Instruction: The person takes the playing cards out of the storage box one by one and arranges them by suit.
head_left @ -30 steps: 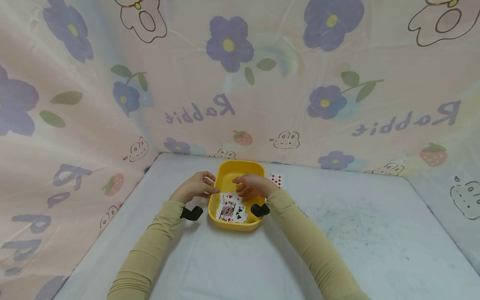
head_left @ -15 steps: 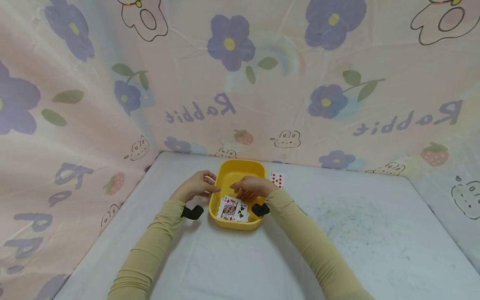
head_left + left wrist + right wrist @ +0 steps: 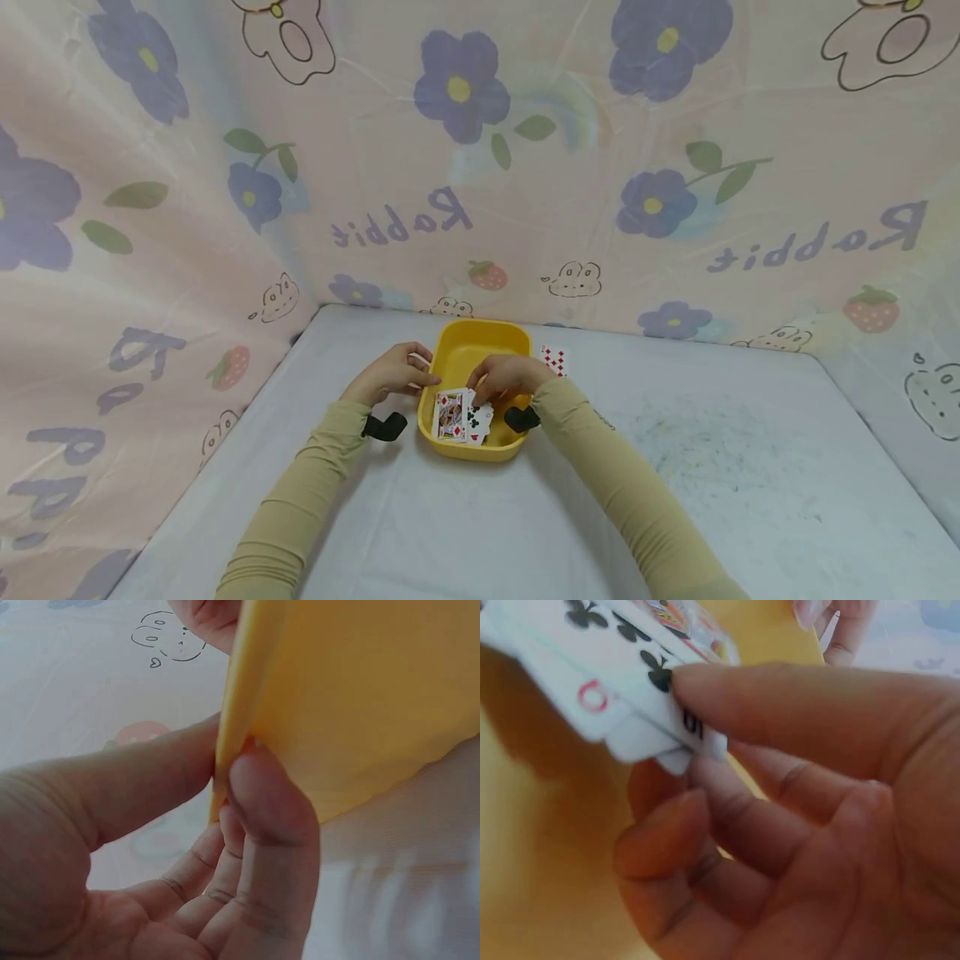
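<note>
A yellow plastic tray holds a loose pile of playing cards at its near end, face up, with a red-suited court card on the left. My left hand pinches the tray's left rim; the left wrist view has the thumb and a finger on either side of the yellow wall. Inside the tray, my right hand pinches the top edge of the cards. Up close in the right wrist view, its thumb lies on a club card, with other fingers beneath the fanned bunch.
Just right of the tray, a diamond card lies on the white-covered table, partly behind the right wrist. A printed cloth hangs behind the table. Black wrist mounts stick out near both hands.
My right hand has come down from over the tray onto the cards and now pinches them. The pile has shifted and its cards overlap differently. My left hand stays at the rim.
</note>
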### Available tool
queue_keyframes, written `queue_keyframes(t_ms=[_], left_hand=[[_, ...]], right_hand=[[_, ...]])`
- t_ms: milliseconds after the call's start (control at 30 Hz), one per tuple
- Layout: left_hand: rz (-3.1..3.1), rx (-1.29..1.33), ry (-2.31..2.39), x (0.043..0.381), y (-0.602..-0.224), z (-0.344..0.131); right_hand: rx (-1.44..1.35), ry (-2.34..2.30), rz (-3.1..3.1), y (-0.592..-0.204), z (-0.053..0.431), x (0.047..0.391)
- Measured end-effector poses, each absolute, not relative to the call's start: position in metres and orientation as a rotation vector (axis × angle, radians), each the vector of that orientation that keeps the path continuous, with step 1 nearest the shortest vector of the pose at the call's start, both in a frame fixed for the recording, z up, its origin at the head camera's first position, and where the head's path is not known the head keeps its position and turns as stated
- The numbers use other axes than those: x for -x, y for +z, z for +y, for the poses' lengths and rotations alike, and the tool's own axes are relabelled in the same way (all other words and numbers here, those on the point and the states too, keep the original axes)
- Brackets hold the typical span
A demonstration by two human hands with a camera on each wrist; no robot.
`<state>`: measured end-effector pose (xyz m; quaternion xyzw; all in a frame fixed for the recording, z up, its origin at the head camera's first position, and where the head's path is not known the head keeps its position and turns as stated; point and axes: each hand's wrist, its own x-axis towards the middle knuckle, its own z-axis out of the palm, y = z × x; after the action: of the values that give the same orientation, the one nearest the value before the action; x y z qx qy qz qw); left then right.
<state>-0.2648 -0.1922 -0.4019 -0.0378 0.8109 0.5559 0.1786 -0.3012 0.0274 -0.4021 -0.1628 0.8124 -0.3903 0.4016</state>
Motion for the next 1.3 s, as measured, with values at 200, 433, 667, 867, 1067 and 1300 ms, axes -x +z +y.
queue_keyframes(t_ms=[200, 433, 667, 867, 1067, 1300], left_hand=[[2.297, 0.093, 1.566, 0.265, -0.401, -0.192], [2.29, 0.094, 1.584, 0.265, -0.403, -0.193], [2.293, 0.093, 1.594, 0.265, -0.402, -0.194], [2.297, 0.097, 1.584, 0.265, -0.403, -0.194], [2.299, 0.097, 1.581, 0.264, -0.404, -0.195], [2.307, 0.113, 1.561, 0.265, -0.406, -0.193]], right_hand=[[0.377, -1.133, 2.138, -0.403, 0.029, 0.304], [0.306, -1.198, 2.326, -0.398, 0.03, 0.306], [0.388, -1.091, 2.412, -0.382, 0.034, 0.298], [0.46, -1.032, 2.469, -0.372, 0.046, 0.295], [0.476, -1.141, 2.581, -0.371, 0.058, 0.297], [0.42, -1.203, 2.566, -0.375, 0.069, 0.295]])
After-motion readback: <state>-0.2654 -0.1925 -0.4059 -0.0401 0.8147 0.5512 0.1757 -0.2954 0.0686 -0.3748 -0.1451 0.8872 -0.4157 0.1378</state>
